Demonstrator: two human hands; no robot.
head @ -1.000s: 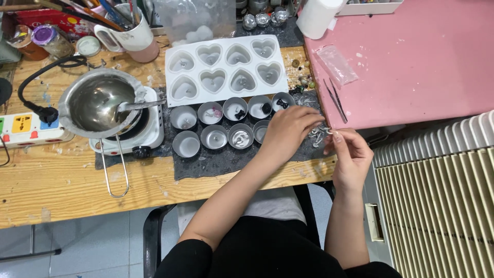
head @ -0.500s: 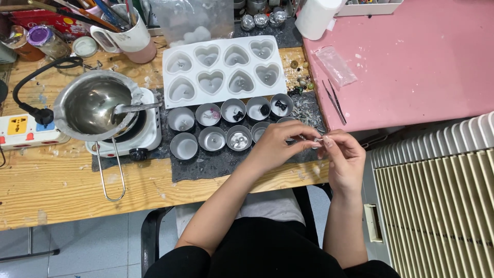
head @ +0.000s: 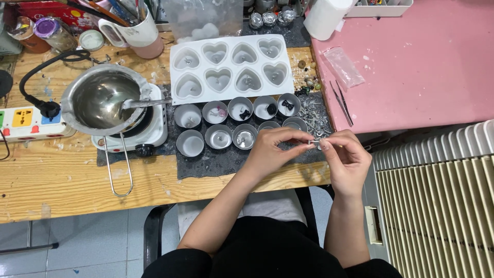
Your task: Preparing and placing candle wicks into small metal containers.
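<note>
Right of centre in the frame, the left hand [head: 272, 146] and right hand [head: 347, 154] are together pinching a tiny silvery metal wick tab [head: 314, 142] above the counter [head: 62, 180] edge, fingertips narrowed on it. It is looking light, thin and bendable, best gripped at its rim.

Left hand [head: 272, 146] lifted off the mat [head: 216, 162] — meeting right hand [head: 346, 154].

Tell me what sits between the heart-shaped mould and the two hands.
In the head view, two rows of small round metal cups on a dark mat lie between the white heart mould and the left hand and right hand.
</note>
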